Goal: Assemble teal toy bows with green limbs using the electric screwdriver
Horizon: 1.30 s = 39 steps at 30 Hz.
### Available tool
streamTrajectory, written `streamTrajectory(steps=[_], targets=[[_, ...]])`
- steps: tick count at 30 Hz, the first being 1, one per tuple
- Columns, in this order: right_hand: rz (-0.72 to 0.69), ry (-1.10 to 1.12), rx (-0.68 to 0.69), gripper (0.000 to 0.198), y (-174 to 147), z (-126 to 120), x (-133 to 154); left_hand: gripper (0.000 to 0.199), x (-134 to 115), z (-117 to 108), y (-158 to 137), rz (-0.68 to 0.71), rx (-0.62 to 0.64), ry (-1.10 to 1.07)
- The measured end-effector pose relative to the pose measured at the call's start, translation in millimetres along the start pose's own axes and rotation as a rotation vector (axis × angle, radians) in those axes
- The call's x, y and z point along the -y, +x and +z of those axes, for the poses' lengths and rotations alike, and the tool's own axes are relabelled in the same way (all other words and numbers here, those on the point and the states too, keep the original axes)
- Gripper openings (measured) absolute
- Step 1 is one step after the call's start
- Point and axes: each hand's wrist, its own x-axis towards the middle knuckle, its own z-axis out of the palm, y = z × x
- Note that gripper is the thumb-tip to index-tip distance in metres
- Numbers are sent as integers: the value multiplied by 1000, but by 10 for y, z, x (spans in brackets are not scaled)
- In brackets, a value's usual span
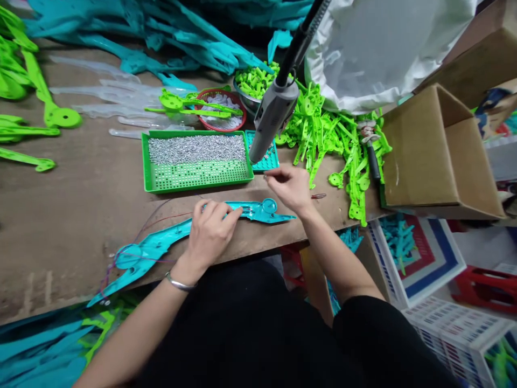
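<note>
Along the front edge of the bench (pixel 81 205) lies the long turquoise part (pixel 161 243); my left hand (pixel 212 229) holds it with bent fingers. My right hand (pixel 291 188), farther from this edge, is pinching a tiny piece (pixel 265 175), too small to name. The green tray (pixel 197 187) contains silvery metal pieces (pixel 197 148), the red basket (pixel 220 129) white pieces (pixel 220 105), the bowl (pixel 248 102) green pieces (pixel 254 81)

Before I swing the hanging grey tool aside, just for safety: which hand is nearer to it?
Right. The right hand is just nearside of the grey tool; the left hand is farther off, to its left, on the blue plastic piece.
</note>
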Motion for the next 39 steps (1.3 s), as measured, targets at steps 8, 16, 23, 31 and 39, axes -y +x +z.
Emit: streamTrajectory(steps=[8,16,23,31,39], targets=[[159,186,59,13,-731,424,156,12,-95,31,-256,24,64,-62],[-96,-192,-85,17,-821,544,263,70,16,-66,-285,-166,208,-86],[-167,-246,-159,18,-884,661,254,60,36,-52,-263,-229,236,-12],[-245,-308,-236,18,-942,605,287,57,-166,-218,-134,-239,235,87],[-186,-252,-136,22,-279,200,81,67,-213,-383,3,-204,293,147]])
